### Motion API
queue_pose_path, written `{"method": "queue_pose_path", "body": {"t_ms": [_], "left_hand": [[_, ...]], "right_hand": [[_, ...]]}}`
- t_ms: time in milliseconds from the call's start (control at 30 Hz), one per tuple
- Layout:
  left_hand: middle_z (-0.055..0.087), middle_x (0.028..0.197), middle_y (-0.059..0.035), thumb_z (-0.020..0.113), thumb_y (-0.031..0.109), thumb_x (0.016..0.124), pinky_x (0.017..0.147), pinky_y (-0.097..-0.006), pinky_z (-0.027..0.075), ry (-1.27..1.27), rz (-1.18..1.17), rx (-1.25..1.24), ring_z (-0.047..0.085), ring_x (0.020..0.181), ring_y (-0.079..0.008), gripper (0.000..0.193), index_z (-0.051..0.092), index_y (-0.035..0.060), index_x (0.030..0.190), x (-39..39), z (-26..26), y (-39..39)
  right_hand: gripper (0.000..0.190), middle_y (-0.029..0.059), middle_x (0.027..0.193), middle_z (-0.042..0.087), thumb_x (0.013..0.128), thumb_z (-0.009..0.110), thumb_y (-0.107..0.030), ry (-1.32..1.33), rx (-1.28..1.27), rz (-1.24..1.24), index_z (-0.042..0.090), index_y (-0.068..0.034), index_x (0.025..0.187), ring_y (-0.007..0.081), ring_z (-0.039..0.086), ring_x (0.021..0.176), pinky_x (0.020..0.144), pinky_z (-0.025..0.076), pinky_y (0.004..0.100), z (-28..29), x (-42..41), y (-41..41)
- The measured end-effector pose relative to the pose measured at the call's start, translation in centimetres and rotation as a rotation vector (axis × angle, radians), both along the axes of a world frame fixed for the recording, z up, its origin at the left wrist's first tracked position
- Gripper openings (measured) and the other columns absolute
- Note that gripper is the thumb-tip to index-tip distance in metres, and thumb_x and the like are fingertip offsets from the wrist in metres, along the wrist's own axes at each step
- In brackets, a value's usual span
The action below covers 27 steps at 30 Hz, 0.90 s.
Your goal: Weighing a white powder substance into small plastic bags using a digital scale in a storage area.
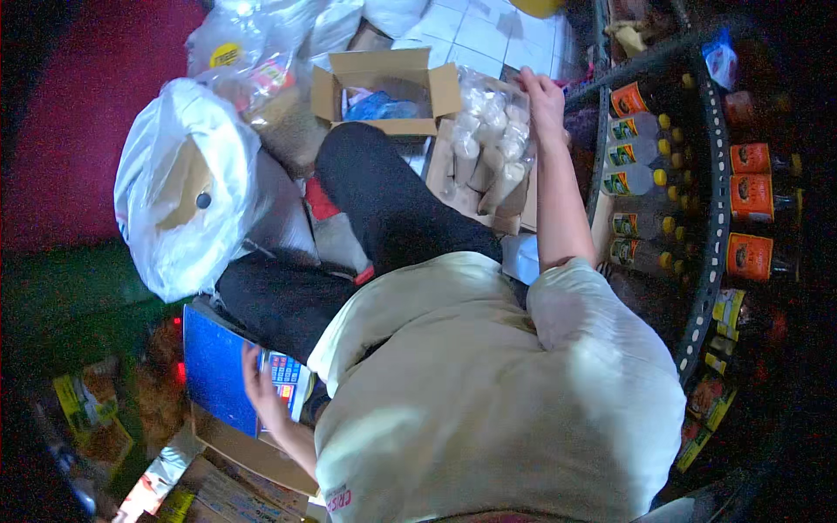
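Observation:
My left hand (260, 386) is over the right edge of a blue flat-topped device (219, 366) with a keypad (286, 369); its fingers are spread and nothing shows in them. At the upper right, my right hand (544, 98) is at the corner of an open cardboard box (439, 157) of bundled clear-plastic packs (494, 121). Its fingertips are close together by the plastic, but whether they grip it I cannot tell. Left of that box stands another open carton (379, 62) with blue plastic (382, 108) inside. A white plastic-lined sack (157, 261) stands open at left, a dark round thing (203, 200) inside.
On the right, a metal shelf frame (709, 261) holds bottles with yellow caps (631, 182) and orange-labelled containers (750, 196). Filled plastic bags (281, 33) lie at the top left, near white floor tiles (484, 33). Cardboard boxes (242, 490) are at the lower left.

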<state>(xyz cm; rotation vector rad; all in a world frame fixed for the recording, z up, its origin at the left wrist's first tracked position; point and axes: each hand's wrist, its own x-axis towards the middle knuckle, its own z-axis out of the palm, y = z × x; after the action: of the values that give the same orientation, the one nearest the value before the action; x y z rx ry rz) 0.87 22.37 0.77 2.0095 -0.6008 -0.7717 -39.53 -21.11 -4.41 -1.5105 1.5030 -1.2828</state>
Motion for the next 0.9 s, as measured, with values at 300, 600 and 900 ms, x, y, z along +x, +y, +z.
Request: {"method": "queue_pose_path", "body": {"t_ms": [300, 600, 900], "left_hand": [[0.019, 0.143, -0.0184, 0.061, 0.015, 0.078, 0.105, -0.0404, 0.020, -0.433, -0.383, 0.349, 0.018, 0.131, -0.0376, 0.036, 0.056, 0.0107, 0.114, 0.0, -2.1, -9.4], [0.052, 0.121, -0.0039, 0.058, 0.028, 0.080, 0.100, -0.0417, 0.022, -0.889, -0.567, 0.564, 0.039, 0.114, -0.0316, 0.022, 0.065, 0.0147, 0.096, 3.5, -5.4, -17.3], [0.063, 0.098, -0.0132, 0.055, 0.022, 0.082, 0.092, -0.0423, 0.028, -0.777, -0.331, 0.434, 0.051, 0.098, -0.0316, 0.021, 0.067, 0.0085, 0.092, 6.4, -7.9, -17.1]], "right_hand": [[0.042, 0.0108, 0.104, 0.058, 0.079, 0.060, -0.011, -0.029, 0.433, -0.122, 0.049, -0.003, 0.119, 0.0159, 0.059, 0.079, 0.068, 0.048, 0.0262, -15.0, 0.9, 4.8], [0.028, 0.0086, 0.092, 0.063, 0.083, 0.058, -0.020, -0.026, 0.203, 0.114, 0.060, -0.002, 0.105, 0.0146, 0.057, 0.083, 0.075, 0.045, 0.0258, -16.4, 11.2, -9.0], [0.013, 0.0082, 0.085, 0.063, 0.079, 0.059, -0.012, -0.148, 0.210, 0.252, 0.063, -0.006, 0.089, 0.0150, 0.059, 0.080, 0.073, 0.046, 0.0274, -17.7, 19.3, -12.8]]}}
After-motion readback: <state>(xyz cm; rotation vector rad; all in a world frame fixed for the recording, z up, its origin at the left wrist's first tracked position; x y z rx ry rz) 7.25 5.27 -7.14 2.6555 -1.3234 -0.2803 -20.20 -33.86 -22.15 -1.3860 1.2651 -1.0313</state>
